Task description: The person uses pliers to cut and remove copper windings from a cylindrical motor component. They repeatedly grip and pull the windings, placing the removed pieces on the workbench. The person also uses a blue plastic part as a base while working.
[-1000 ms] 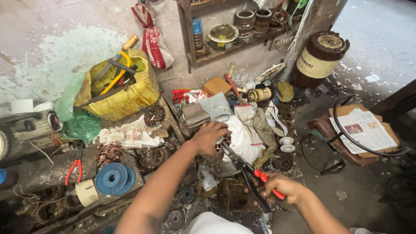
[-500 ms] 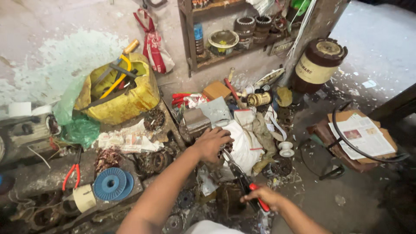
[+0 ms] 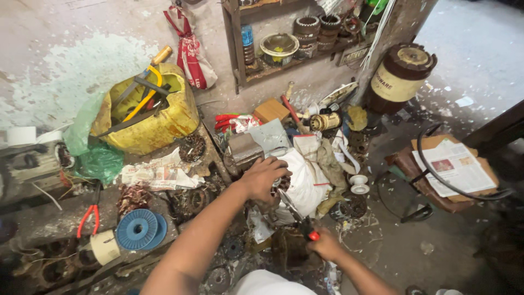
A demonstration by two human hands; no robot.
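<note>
My left hand (image 3: pixel 263 177) rests palm down on a dark metal part (image 3: pixel 279 186) lying against a white cloth (image 3: pixel 305 177) on the cluttered floor, fingers curled over it. Lower down, my right hand (image 3: pixel 326 246) is closed around the red handles of a pair of pliers (image 3: pixel 299 218), whose dark jaws reach up to the part under my left hand. What the jaws pinch is hidden by my left hand.
A yellow can (image 3: pixel 150 117) full of tools stands at the left. A blue wire spool (image 3: pixel 137 229) and red-handled cutters (image 3: pixel 90 213) lie nearer. A brown drum (image 3: pixel 401 79) stands at the right, a wooden shelf (image 3: pixel 284 54) behind, and a newspaper on a stool (image 3: pixel 456 169).
My right hand with the pliers has drawn in toward my body and left, steepening the tool. My left hand has stayed on the part. The view has tilted slightly.
</note>
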